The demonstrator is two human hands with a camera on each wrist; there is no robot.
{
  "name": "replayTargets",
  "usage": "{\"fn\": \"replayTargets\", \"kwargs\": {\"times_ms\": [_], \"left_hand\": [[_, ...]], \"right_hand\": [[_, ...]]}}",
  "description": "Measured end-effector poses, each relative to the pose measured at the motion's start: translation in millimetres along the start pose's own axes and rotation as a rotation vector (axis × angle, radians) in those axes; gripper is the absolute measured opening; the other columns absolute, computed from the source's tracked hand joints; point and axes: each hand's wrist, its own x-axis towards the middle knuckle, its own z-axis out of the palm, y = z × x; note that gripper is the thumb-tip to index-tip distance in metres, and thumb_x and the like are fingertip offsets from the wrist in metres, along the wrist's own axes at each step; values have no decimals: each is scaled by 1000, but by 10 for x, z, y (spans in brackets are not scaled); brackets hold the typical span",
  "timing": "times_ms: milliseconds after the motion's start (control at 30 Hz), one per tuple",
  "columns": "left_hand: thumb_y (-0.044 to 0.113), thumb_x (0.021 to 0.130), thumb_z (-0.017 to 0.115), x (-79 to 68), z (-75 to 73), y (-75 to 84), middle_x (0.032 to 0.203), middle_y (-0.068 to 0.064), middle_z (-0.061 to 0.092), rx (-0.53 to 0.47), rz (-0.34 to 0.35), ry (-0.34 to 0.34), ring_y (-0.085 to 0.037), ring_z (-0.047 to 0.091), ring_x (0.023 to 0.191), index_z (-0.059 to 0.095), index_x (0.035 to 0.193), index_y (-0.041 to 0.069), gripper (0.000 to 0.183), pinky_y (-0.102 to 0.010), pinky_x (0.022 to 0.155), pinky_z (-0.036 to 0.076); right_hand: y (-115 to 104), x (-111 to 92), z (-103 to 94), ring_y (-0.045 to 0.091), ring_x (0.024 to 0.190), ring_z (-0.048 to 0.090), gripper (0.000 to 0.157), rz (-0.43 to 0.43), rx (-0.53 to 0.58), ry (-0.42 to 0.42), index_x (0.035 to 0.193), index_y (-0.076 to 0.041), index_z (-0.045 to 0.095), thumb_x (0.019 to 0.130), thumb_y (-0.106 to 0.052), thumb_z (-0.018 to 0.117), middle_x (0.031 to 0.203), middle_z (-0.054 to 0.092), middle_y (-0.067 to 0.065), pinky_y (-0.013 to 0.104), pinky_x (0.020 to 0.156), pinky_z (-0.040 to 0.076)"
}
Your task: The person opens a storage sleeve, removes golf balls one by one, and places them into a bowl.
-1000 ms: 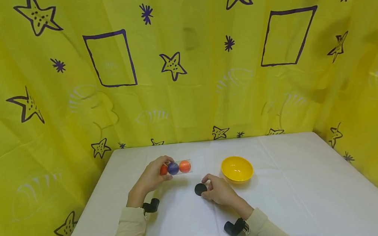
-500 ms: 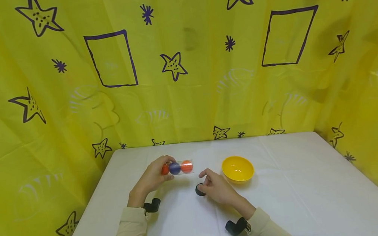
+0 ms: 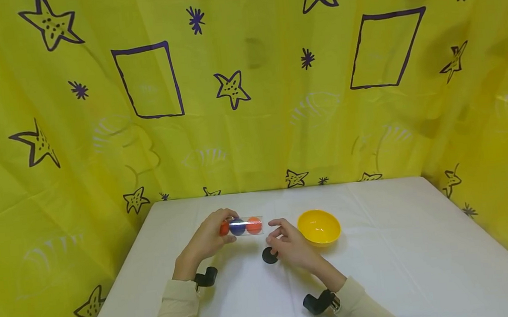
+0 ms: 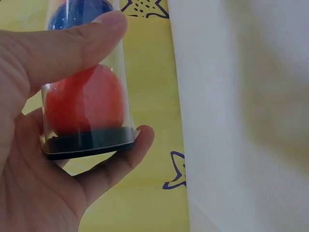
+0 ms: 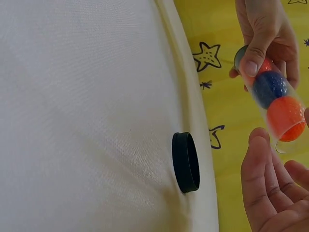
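My left hand (image 3: 208, 238) grips a clear plastic tube (image 5: 277, 94), held sideways over the table. Three balls sit in a row inside: a red ball (image 4: 86, 99) nearest the palm, a blue ball (image 3: 237, 226) in the middle and an orange ball (image 3: 254, 225) by the uncapped right end. A black cap (image 4: 89, 141) closes the end at the palm, and the thumb lies across the tube. Just right of the uncapped end, my right hand (image 3: 292, 246) is empty, its fingers loosely bent. A black lid (image 5: 186, 163) lies on the table below those fingers, partly overlapped by them in the head view.
A yellow bowl (image 3: 320, 242) stands on the white-covered table (image 3: 402, 246), just behind and right of my right hand. Yellow curtains (image 3: 270, 142) with star drawings close off the back and both sides.
My right hand has let go of the black lid and risen a little toward the tube's uncapped end. The tube in my left hand has shifted slightly right.
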Motion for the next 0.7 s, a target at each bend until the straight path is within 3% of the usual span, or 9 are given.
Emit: {"fn": "replayTargets", "kwargs": {"times_ms": [333, 700], "left_hand": [[2, 74, 80, -9, 15, 61, 106, -1, 61, 1, 34, -17, -21, 56, 104, 59, 116, 12, 48, -44, 100, 47], [3, 75, 80, -5, 25, 128, 105, 1, 60, 67, 60, -14, -24, 56, 105, 59, 115, 18, 48, -43, 99, 48]], "right_hand": [[-11, -9, -29, 21, 82, 66, 53, -40, 76, -30, 141, -13, 40, 96, -33, 59, 118, 58, 26, 36, 74, 58], [19, -6, -40, 22, 82, 65, 52, -50, 89, -31, 139, -17, 43, 94, -35, 61, 117, 59, 22, 35, 74, 58]]}}
